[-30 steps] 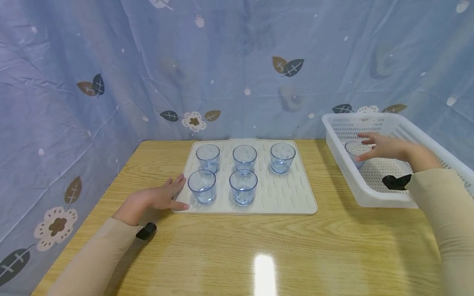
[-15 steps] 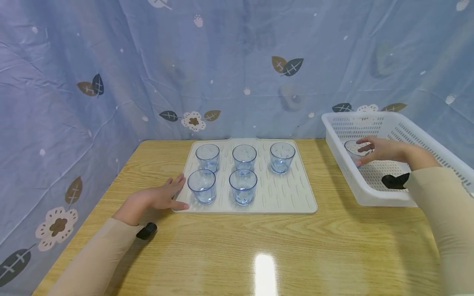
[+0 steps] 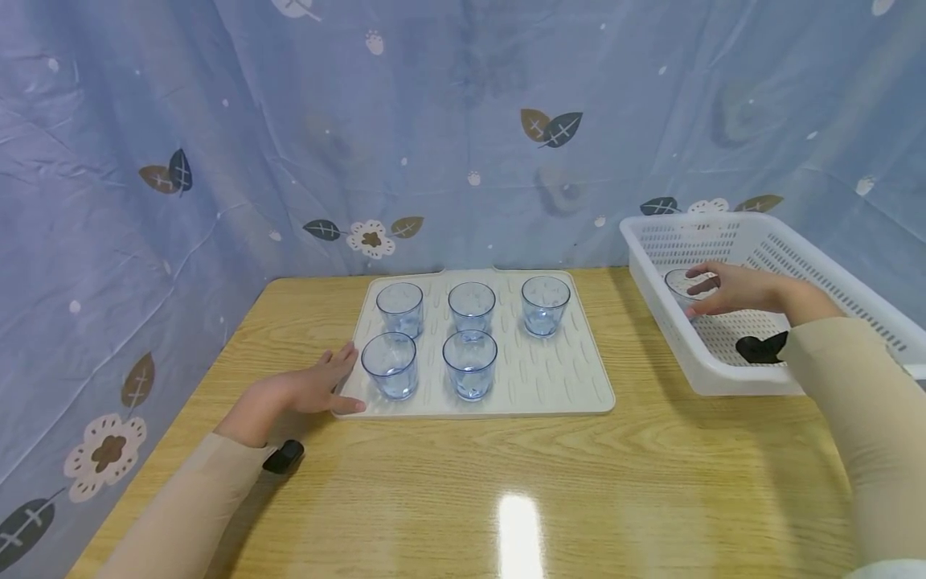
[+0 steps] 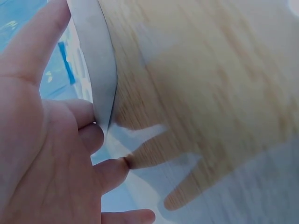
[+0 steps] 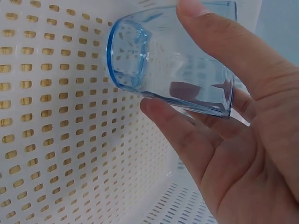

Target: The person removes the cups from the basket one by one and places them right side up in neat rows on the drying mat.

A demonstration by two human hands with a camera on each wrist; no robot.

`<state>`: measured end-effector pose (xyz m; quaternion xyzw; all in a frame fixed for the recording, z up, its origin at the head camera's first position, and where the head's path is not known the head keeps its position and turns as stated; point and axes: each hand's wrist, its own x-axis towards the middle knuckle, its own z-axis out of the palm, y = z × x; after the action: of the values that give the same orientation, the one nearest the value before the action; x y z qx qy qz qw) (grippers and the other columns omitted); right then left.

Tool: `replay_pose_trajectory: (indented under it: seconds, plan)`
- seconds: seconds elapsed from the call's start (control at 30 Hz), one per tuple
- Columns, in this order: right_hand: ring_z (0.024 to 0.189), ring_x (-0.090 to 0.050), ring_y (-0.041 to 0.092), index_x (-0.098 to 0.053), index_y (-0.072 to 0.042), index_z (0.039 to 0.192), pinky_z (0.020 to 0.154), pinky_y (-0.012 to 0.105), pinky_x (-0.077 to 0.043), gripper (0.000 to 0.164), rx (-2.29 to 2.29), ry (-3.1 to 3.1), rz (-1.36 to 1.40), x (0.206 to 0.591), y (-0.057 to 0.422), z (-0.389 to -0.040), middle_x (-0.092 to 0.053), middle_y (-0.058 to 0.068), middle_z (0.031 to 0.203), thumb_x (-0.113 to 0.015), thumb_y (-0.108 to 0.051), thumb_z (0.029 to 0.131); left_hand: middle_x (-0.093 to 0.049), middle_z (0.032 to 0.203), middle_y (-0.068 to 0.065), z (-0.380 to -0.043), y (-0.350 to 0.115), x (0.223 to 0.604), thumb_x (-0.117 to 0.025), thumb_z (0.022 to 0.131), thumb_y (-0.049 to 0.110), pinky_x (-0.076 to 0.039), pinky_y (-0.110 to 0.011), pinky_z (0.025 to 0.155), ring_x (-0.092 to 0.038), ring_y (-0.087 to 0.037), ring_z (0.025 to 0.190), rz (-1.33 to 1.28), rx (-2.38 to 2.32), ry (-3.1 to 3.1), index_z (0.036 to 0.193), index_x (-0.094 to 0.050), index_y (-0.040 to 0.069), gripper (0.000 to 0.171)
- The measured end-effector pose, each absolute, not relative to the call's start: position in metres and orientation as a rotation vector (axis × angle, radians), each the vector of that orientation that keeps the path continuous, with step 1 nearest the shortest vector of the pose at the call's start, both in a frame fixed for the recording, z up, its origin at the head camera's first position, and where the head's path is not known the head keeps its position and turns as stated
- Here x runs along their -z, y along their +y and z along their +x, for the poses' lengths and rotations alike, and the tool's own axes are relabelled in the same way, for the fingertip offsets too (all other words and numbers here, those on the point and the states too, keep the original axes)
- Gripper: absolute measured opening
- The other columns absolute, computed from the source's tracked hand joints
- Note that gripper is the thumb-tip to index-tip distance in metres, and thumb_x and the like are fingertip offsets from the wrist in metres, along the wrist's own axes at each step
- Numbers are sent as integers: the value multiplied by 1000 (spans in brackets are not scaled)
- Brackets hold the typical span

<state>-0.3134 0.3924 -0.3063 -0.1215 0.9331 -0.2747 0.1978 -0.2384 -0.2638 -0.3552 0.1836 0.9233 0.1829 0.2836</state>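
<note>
Inside the white basket, my right hand (image 3: 745, 291) holds a clear bluish drinking glass (image 5: 163, 65), thumb on one side and fingers on the other. The glass stands upright near the basket's left wall, partly covered by the hand in the head view. My left hand (image 3: 307, 392) rests with fingers extended at the left edge of the cream drying mat (image 3: 560, 374); in the left wrist view its thumb and fingers lie along the mat's edge. Several matching glasses stand upright on the mat, among them a front-left glass (image 3: 391, 366) closest to the left hand.
The perforated white basket (image 3: 738, 381) stands at the right of the wooden table (image 3: 405, 498), its walls rising around the right hand. A blue patterned curtain (image 3: 434, 96) hangs behind the table and along its left. A dark wrist device (image 3: 284, 457) sits at the left wrist.
The right hand's thumb and fingers have lowered and closed in around the glass in the basket. The left hand stays at the mat. The head view has shifted slightly.
</note>
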Motion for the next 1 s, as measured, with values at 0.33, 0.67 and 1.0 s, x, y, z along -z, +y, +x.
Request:
replay_pose_trajectory:
  seconds: [0.33, 0.67, 1.0]
  plan:
    - [130, -44, 59, -19, 15, 153, 95, 59, -50, 88, 743, 2656, -363, 303, 391, -317, -35, 44, 148, -74, -26, 97, 15, 165, -31, -237, -262, 353, -67, 99, 47, -4, -70, 116, 16, -57, 147, 492, -513, 2484, 158, 3, -12, 109]
    - [135, -36, 60, -21, 10, 155, 100, 68, -41, 81, 851, 2720, -400, 293, 393, -311, -36, 41, 150, -71, -20, 99, 16, 165, -31, -236, -263, 356, -68, 98, 48, -2, -71, 115, 17, -57, 146, 493, -530, 2476, 158, 4, -12, 111]
    - [133, -41, 57, -22, 8, 157, 99, 60, -46, 80, 850, 2780, -439, 281, 393, -304, -39, 40, 149, -71, -19, 99, 18, 166, -27, -239, -267, 370, -65, 93, 64, -2, -70, 116, 18, -53, 148, 505, -477, 2497, 160, 6, -8, 121]
